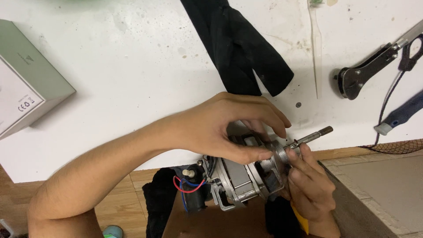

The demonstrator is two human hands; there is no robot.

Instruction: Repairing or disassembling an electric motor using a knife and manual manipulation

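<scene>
Electric motor (240, 176) held just off the white worktop (132, 79) edge. Left hand (216, 128) fingers closed over motor's front plate; right hand (310, 185) fingers pinching beneath threaded shaft (310, 135). Pliers (370, 70) well beyond shaft.

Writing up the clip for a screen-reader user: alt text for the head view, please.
Two bare hands hold a small electric motor at the edge of a white table: the left hand grips its front plate from above, and the right hand supports it beside the threaded shaft. Black cloth, a grey box and pliers lie on the table.
</scene>
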